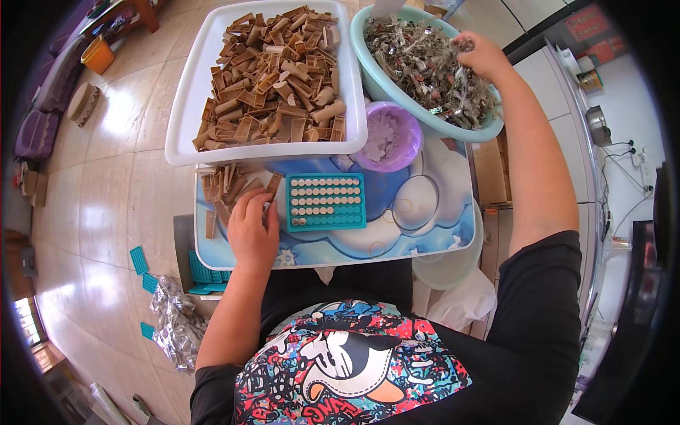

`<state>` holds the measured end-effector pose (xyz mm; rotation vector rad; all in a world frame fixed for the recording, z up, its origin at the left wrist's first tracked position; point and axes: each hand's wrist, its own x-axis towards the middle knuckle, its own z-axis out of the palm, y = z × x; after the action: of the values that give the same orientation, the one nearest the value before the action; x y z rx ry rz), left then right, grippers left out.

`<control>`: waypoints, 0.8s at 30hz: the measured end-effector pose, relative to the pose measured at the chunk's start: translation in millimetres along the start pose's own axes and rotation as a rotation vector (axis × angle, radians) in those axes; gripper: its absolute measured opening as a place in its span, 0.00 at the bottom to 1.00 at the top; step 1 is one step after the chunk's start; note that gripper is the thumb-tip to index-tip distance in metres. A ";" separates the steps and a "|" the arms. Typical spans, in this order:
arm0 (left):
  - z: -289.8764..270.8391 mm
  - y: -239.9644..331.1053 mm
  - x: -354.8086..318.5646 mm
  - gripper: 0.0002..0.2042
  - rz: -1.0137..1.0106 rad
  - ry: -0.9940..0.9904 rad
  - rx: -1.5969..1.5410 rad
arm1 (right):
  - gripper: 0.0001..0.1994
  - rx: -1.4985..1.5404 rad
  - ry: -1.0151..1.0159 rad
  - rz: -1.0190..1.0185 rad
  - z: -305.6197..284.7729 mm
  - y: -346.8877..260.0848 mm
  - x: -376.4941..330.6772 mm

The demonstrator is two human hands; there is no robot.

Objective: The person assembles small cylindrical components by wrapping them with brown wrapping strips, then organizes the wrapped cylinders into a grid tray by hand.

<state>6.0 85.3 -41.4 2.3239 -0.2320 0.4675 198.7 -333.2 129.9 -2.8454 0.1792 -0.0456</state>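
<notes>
Left hand point(253, 230) at frame centre grips a brown tube point(272, 186) just left of the teal tray point(326, 202). Right hand point(482, 55), upper right, closed on scraps in the basin point(453, 127).

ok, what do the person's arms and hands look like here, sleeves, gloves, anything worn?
Both hands, left hand and right hand, are bare: no gloves, and no rings or watch visible. Forearms are uncovered. Short black sleeves end near the elbows, part of a black T-shirt with a bright multicoloured cartoon print on the front.
</notes>
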 end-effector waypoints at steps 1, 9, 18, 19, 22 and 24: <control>-0.1 -0.6 -0.5 0.08 0.001 0.004 -0.002 | 0.21 0.019 0.081 -0.048 -8.4 -2.0 1.1; 1.0 -0.8 0.0 0.08 0.017 0.014 -0.005 | 0.16 0.171 0.520 0.012 -91.3 -60.9 -11.6; 0.0 1.4 -0.8 0.08 0.016 0.016 -0.004 | 0.12 0.236 0.484 -0.121 -108.7 -61.2 -13.9; 0.4 0.9 -0.9 0.08 0.019 0.014 -0.004 | 0.11 0.296 0.481 -0.127 -110.1 -62.9 -17.5; -0.1 1.5 -1.1 0.07 0.027 0.017 -0.004 | 0.12 0.397 0.477 -0.055 -116.3 -71.6 -31.9; 0.0 1.9 -1.4 0.07 0.035 0.020 -0.007 | 0.13 0.322 0.513 -0.078 -124.2 -69.6 -39.7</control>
<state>4.2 84.0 -40.7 2.3102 -0.2643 0.5064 161.4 -297.2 268.4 -2.4619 0.1481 -0.7517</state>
